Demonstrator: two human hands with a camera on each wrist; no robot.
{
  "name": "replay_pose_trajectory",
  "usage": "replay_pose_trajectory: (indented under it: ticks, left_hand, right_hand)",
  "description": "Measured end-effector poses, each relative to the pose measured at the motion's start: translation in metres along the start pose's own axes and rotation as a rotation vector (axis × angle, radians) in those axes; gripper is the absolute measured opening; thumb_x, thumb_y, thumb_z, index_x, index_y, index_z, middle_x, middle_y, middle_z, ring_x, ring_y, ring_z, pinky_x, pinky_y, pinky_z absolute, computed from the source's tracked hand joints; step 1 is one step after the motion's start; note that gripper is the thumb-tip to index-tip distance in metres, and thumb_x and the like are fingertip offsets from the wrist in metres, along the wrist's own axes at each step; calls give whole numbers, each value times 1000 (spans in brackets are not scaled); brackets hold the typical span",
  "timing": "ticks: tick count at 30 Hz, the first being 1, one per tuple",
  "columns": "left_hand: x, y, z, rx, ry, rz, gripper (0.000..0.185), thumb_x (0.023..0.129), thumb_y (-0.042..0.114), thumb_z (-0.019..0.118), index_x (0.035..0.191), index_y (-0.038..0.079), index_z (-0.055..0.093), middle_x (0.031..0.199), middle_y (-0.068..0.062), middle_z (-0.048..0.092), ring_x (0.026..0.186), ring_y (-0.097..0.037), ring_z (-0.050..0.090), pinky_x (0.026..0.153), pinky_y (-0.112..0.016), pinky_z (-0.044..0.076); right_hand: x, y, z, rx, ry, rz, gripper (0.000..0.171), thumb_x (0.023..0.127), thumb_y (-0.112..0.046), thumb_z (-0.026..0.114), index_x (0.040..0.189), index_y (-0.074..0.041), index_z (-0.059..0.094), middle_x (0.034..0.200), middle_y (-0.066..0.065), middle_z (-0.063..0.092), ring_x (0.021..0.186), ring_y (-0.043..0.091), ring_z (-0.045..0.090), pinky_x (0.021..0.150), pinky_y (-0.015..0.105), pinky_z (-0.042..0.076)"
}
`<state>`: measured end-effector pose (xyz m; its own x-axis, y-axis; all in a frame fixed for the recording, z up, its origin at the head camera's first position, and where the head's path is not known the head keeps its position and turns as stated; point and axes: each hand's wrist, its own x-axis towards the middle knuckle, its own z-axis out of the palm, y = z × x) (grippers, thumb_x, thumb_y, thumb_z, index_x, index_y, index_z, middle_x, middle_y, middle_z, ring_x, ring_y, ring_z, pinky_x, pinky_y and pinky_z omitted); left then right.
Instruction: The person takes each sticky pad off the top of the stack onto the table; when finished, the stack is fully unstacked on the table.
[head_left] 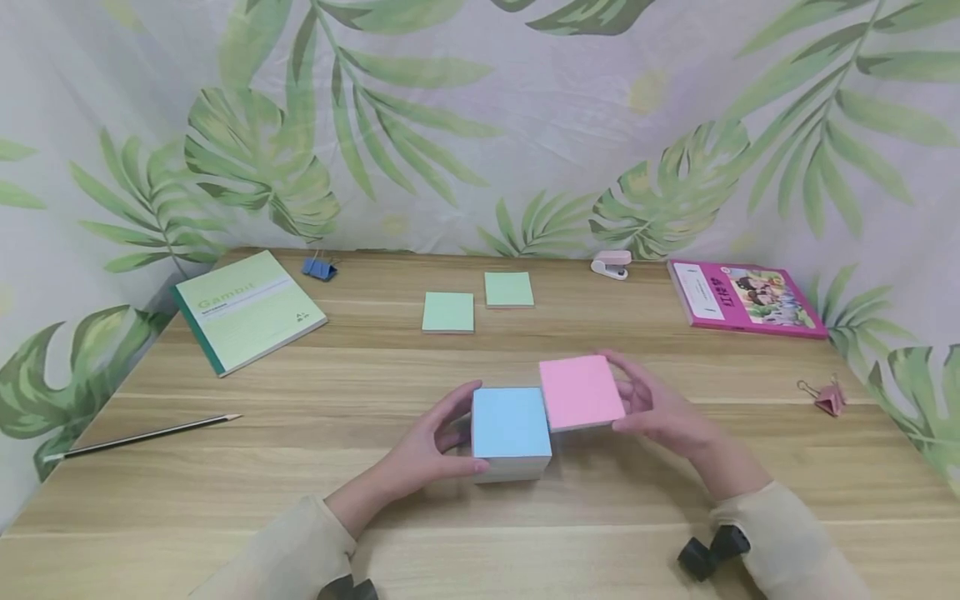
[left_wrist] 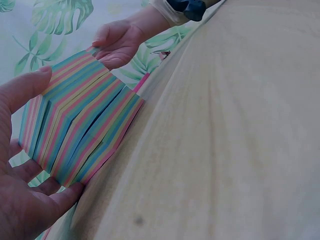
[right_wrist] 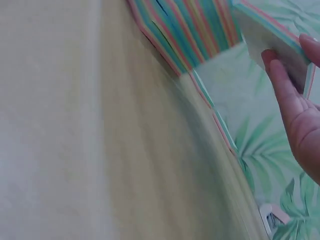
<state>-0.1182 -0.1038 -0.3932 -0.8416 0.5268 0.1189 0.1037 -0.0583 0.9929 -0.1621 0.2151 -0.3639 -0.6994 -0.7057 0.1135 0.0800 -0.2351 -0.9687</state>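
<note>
A thick stack of sticky notes (head_left: pixel 511 422) with a blue top sheet stands on the table, its sides striped in several colours (left_wrist: pixel 75 120). My left hand (head_left: pixel 431 450) grips it from the left, thumb at the front corner and fingers at the back. A thinner pink-topped sticky note pad (head_left: pixel 581 392) is pinched by my right hand (head_left: pixel 660 412) along its right side. The pad is raised off the table, beside the stack's upper right edge, and its pale underside (right_wrist: pixel 272 47) shows in the right wrist view. Whether pad and stack touch, I cannot tell.
Two green sticky note pads (head_left: pixel 448 312) (head_left: pixel 509 289) lie behind the stack. Leftward are a notebook (head_left: pixel 251 308), a blue binder clip (head_left: pixel 320 268) and a pencil (head_left: pixel 150 437). Rightward are a small stapler (head_left: pixel 612 264), a pink book (head_left: pixel 746 297) and a pink binder clip (head_left: pixel 829 398).
</note>
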Motion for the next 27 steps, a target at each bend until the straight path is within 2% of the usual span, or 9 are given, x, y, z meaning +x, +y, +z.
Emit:
replay_pose_trajectory:
  ticks: [3,6,11,14,17,20,27]
  left_hand:
    - [-1,1,-1,-13,3,-1,85,68,2,71,136,12,22,132,-16,27,118,-31,30,93,-35,32]
    - [-1,1,-2,-13,3,0,85,69,2,71,137,10,20,132,-17,27,118,-31,31,93,-36,32]
    - [-2,1,-3,-2,7,8,85,69,2,71,136,9,21,132,-16,27,119,-31,30,93,-36,32]
    - [-2,1,-3,-1,9,8,84,69,2,71,136,10,21,131,-16,28,119,-30,30,93,-36,32]
    - [-3,0,-3,-8,7,3,84,69,2,71,136,10,21,131,-17,28,119,-31,30,93,-35,32]
    - [-2,0,-2,-11,5,1,84,69,2,71,136,10,22,131,-17,29,118,-30,31,93,-35,32]
    - [-1,0,-1,10,1,6,85,68,3,72,136,10,22,131,-15,30,120,-27,29,93,-34,32]
  right_hand:
    - [3,-5,-19,103,23,-2,83,75,19,46,139,-12,3,121,11,45,101,23,51,83,30,42]
    - [12,-9,-39,164,87,34,83,77,18,44,139,-16,1,118,10,47,97,21,52,83,29,42]
    - [42,-11,-74,226,183,97,83,79,21,37,139,-18,-4,117,11,44,90,20,55,84,29,42]
    - [62,-12,-89,226,276,158,82,80,21,35,139,-21,-3,123,14,34,83,19,57,81,28,44]
    - [79,-12,-101,233,358,222,80,82,20,32,139,-25,-3,134,20,17,79,18,57,81,27,44]
    - [93,-10,-110,242,412,258,79,83,20,31,139,-24,-3,140,19,4,81,19,57,83,28,43]
    - [113,-5,-118,272,526,270,79,83,20,29,139,-24,-5,143,10,1,84,17,56,85,28,40]
